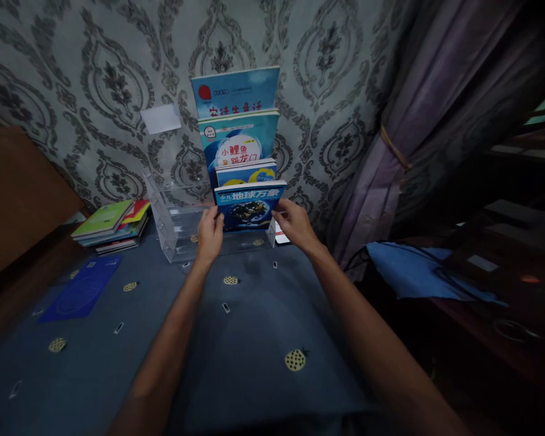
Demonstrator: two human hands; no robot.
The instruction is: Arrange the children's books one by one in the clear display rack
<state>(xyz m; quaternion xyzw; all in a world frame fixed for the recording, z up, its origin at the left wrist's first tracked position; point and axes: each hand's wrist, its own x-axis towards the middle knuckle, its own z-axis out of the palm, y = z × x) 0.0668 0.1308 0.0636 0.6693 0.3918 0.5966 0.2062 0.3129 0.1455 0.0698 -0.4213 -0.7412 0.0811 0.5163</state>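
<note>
Between my two hands is a dark blue book (pixel 249 209) with a globe on its cover, at the front of a clear tiered book rack (pixel 166 233). My left hand (pixel 210 235) grips the book's left edge, and my right hand (pixel 294 223) grips its right edge. Just behind it, a blue and yellow book (pixel 246 174) shows only its top part. Further back and higher stand a teal book (pixel 238 140) with a white oval on the cover and a blue book (pixel 236 91) with red lettering. Their lower parts are hidden by the books in front.
A stack of books (pixel 111 224) lies left of the rack, with a flat blue booklet (pixel 82 287) nearer me. The rack stands on a dark blue tablecloth (pixel 254 351) against a patterned wall. A tied purple curtain (pixel 372 181) hangs at the right, beside a light blue cloth (pixel 418 269).
</note>
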